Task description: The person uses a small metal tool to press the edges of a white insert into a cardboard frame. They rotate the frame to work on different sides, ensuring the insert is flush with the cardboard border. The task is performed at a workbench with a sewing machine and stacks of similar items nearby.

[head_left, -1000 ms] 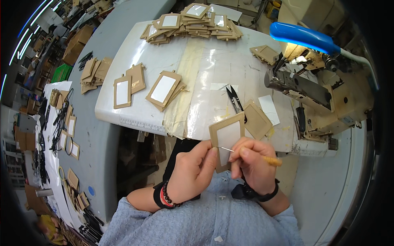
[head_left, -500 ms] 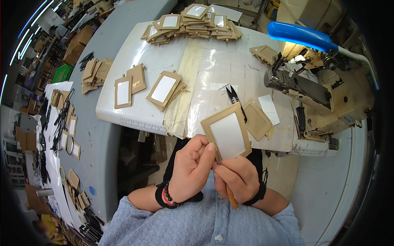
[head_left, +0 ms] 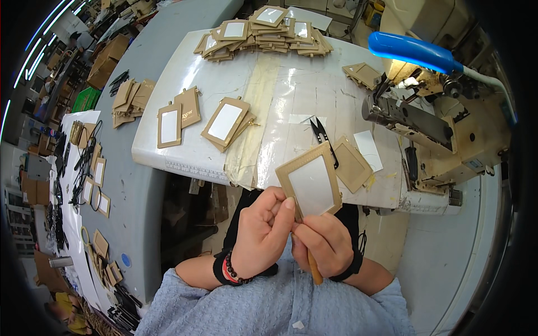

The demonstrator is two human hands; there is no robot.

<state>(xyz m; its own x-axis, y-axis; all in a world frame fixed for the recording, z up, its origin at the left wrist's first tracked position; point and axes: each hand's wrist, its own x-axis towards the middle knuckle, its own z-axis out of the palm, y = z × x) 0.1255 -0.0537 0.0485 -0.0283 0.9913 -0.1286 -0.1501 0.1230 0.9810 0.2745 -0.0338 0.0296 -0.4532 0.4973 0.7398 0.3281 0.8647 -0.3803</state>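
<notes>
Tilted up over the table's near edge is a tan card holder [head_left: 312, 186] with a white window and a stitched border. My left hand [head_left: 259, 232] is closed, pinching its lower left edge between thumb and fingers. At the lower corner, my right hand [head_left: 327, 243] is closed around a tool with a wooden handle [head_left: 315, 269]; the tool's working tip is hidden by the fingers. Just beyond the holder lie black thread snips [head_left: 320, 134], another tan holder [head_left: 353, 166] and a white card [head_left: 368, 150].
A sewing machine [head_left: 437, 131] with a blue-cased lamp [head_left: 414, 51] stands on the right. Many tan holders are heaped [head_left: 269, 36] at the table's far end. A few more holders [head_left: 224, 122] lie at the left, and a grey bench [head_left: 134, 185] runs alongside.
Both hands and the card holder keep nearly the same place. The view has shifted very slightly; nothing has been taken up or let go.
</notes>
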